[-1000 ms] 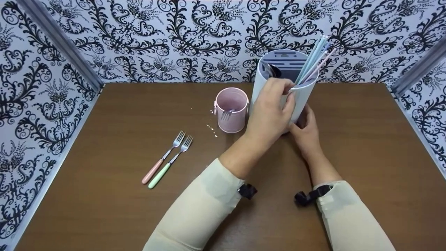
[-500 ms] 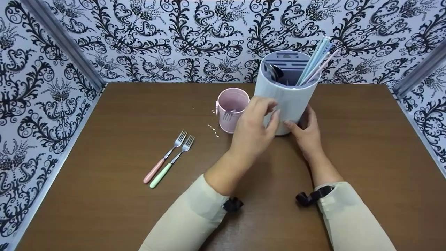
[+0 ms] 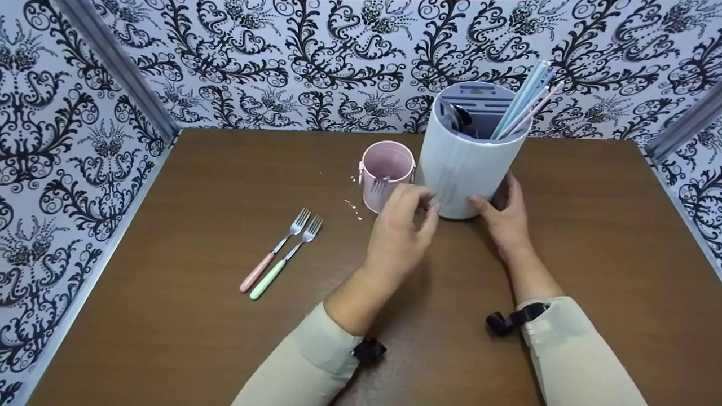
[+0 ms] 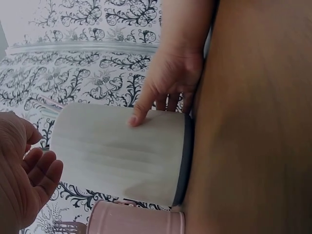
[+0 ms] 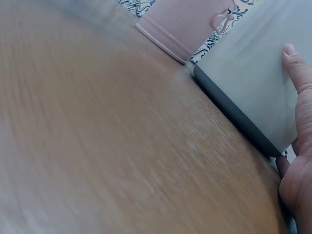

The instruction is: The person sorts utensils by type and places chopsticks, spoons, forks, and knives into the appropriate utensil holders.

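Note:
A tall white utensil holder [image 3: 468, 169] stands upright at the back, with chopsticks [image 3: 524, 104] leaning out on its right and spoons [image 3: 459, 117] inside at the left. My right hand [image 3: 507, 220] grips its lower right side, thumb across the front; the fingers go behind it. In the right wrist view, the thumb [image 5: 295, 66] presses on the white wall above the dark base. My left hand [image 3: 400, 231] hovers before the holder and a pink bucket [image 3: 389, 160], fingers loosely bent. From the left wrist view, these fingers [image 4: 44, 170] hold nothing. A fork [image 3: 379, 185] shows inside the bucket.
Two forks, one pink-handled [image 3: 259, 270] and one green-handled [image 3: 269, 279], lie side by side on the brown table [image 3: 186, 237], left of the bucket. Small white crumbs [image 3: 353, 208] are scattered near the bucket. A patterned wall [image 3: 254, 67] rises behind the table.
My left hand has come away from the holder's rim, down and toward me. The right hand keeps its place on the holder. The whole view has shifted slightly.

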The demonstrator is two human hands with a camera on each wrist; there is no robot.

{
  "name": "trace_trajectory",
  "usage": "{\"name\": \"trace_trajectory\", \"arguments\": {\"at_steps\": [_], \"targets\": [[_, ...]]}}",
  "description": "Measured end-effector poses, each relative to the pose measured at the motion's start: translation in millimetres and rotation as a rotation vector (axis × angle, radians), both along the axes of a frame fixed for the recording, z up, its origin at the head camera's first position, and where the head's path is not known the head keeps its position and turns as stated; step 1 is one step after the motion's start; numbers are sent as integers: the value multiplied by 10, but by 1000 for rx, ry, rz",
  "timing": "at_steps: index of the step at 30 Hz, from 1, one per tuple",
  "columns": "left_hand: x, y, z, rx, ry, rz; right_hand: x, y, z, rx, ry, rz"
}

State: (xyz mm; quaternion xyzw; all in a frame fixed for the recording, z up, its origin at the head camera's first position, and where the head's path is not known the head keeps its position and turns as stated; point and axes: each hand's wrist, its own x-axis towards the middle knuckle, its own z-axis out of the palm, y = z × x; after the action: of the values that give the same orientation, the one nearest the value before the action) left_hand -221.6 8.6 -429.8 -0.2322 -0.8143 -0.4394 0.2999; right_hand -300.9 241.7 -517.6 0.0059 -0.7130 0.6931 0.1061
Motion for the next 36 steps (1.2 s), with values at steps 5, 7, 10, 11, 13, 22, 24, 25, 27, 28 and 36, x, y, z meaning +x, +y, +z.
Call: {"name": "trace_trajectory", "arguments": {"at_steps": [5,7,10,11,13,22,24,25,27,28,36], "targets": [[14,-36,-30,-6,-6,-5,11,-1,-4,11,7,-15],[19,-53,-41,-10,-9,-4,18,-3,-8,16,9,-25],[32,-90,-53,-18,-17,-1,37,-4,-12,35,8,-44],[36,-107,-55,-18,-20,-1,42,-7,-14,33,10,-48],[40,-143,-57,-12,-26,1,57,-17,-18,36,33,-69],[0,-234,-31,45,-32,19,146,-75,27,27,228,-341],[2,-249,-13,44,-32,22,162,-124,64,-28,301,-404],[3,-258,-4,45,-34,22,168,-153,80,-51,347,-423],[5,-280,18,44,-33,27,188,-230,117,-94,427,-439],[3,-291,27,47,-32,29,203,-276,140,-107,461,-437],[-12,-441,126,83,-3,74,389,-735,336,-4,602,-255]]}}
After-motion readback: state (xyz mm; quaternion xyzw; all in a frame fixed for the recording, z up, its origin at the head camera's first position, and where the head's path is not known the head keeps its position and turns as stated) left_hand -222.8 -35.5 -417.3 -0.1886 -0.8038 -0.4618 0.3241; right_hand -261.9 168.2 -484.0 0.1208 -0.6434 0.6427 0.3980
